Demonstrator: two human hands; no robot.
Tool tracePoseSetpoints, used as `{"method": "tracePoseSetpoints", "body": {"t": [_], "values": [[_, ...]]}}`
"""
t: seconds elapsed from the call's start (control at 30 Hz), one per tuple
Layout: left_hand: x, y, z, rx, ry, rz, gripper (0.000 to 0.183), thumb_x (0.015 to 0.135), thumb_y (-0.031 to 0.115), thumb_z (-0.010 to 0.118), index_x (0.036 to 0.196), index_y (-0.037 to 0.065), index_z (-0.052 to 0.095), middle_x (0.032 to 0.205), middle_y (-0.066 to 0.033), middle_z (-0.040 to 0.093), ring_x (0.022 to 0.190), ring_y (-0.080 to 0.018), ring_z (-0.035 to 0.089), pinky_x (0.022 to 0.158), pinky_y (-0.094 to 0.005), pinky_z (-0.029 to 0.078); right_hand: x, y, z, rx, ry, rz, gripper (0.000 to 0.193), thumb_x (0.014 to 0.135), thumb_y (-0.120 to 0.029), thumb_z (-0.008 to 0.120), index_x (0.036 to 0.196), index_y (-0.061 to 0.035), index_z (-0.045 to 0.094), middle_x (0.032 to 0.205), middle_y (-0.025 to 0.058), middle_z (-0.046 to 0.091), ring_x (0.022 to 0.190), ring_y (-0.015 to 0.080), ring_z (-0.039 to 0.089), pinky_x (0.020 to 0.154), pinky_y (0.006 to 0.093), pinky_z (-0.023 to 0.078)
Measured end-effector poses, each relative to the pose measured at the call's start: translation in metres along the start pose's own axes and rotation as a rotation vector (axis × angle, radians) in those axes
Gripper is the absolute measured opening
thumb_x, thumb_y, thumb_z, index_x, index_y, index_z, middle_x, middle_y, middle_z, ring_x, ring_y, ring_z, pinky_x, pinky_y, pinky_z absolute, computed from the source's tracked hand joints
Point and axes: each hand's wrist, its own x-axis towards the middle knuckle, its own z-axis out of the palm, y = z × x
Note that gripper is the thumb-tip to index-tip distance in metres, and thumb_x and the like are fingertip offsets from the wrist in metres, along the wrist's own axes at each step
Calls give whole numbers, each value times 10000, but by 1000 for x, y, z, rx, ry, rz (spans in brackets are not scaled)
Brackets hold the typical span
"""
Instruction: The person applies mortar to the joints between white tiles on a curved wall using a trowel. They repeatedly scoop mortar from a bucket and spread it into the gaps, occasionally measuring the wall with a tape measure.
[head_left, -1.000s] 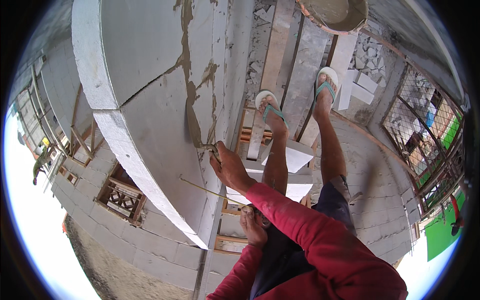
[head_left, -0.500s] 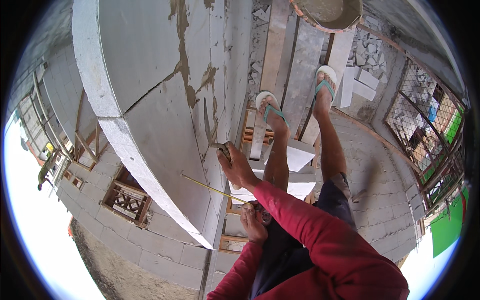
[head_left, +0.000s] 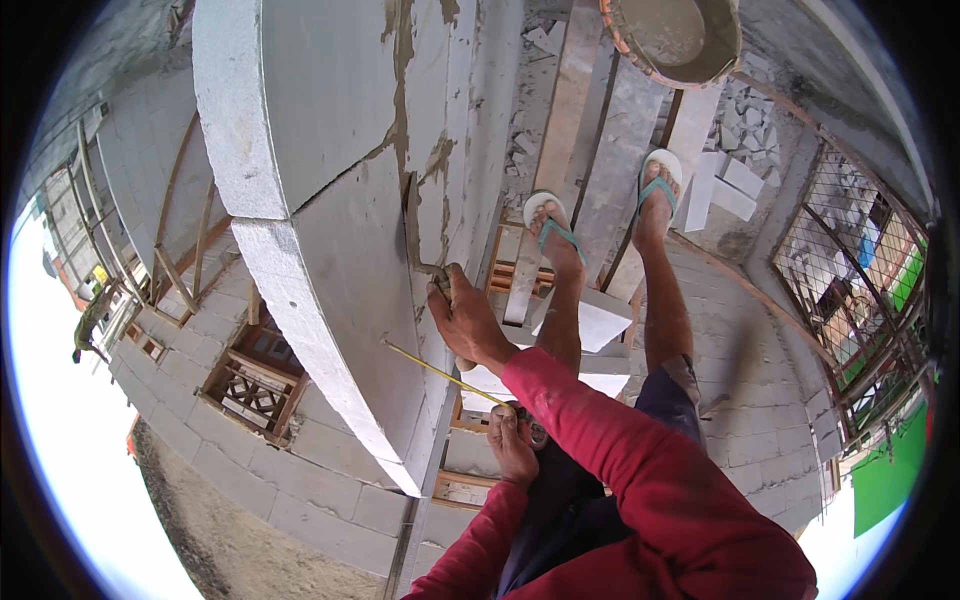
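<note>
My right hand (head_left: 470,322) is closed round the handle of a trowel (head_left: 413,228), seen nearly edge-on. Its blade points away from me, close along the white block wall (head_left: 350,240) beside smeared grey mortar (head_left: 438,160); I cannot tell whether it touches. Lower down, my left hand (head_left: 512,448) grips a tape measure (head_left: 537,430), its case partly hidden by my fingers and sleeve. A short length of yellow tape (head_left: 440,371) sticks out from it toward the wall's face, passing below my right hand.
Planks (head_left: 620,130) lie under my sandalled feet, with gaps between them. A bucket of wet mortar (head_left: 670,35) stands at the far end. Broken block pieces (head_left: 735,185) lie at the right, near a metal grille (head_left: 850,260). The wall's edge (head_left: 290,300) runs along my left.
The view has shifted, so the wall and planks sit farther right. My right hand has turned the trowel slightly, its blade now overlapping the mortar smear. The tape stays out in my left hand.
</note>
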Motion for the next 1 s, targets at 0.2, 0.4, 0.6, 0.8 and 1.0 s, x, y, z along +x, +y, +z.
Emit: {"method": "tracePoseSetpoints", "body": {"t": [0.2, 0.4, 0.6, 0.8, 1.0], "values": [[4, -6, -2, -83, -24, -34, 139, 1105, 180, 506, 1033, 94, 588, 902, 64, 539, 721, -32, 434, 625, -192, 366, -32, -11, -16, -175, -128, 0, 307, 1060, -194, 625, 1221, 25, 481, 733, 228, 627, 665, 441, 669, 594, 489, 473], [8, -9, -11, 6, -66, 41, 143, 1114, 206, 530, 1057, 95, 599, 1018, 30, 607, 899, -48, 505, 777, -210, 427, -5, 3, -9, -219, -32, -33, 278, 1072, -175, 601, 1183, 53, 487, 748, 250, 638, 687, 424, 685, 604, 491, 475], [12, -10, -13, -69, -72, -20, 187, 1128, 201, 500, 1069, 66, 616, 1037, 0, 637, 931, -84, 570, 826, -237, 464, -11, -35, -29, -182, -2, 42, 362, 1072, -211, 609, 1271, 64, 484, 830, 259, 669, 775, 446, 701, 698, 483, 524], [13, 2, -5, 0, -163, 56, 213, 1132, 197, 481, 1097, 39, 618, 1023, -76, 685, 941, -133, 657, 831, -259, 505, 125, -56, -61, -223, 201, -188, 380, 1057, -215, 626, 1270, 66, 485, 793, 281, 657, 735, 486, 673, 680, 517, 516], [11, 23, 11, 136, -135, 28, 240, 1135, 222, 463, 1094, 40, 614, 1000, -116, 728, 887, -165, 684, 781, -268, 526, 56, 34, -63, -205, -2, -60, 315, 1060, -255, 601, 1183, 15, 494, 801, 230, 649, 721, 415, 679, 639, 515, 500]]}}
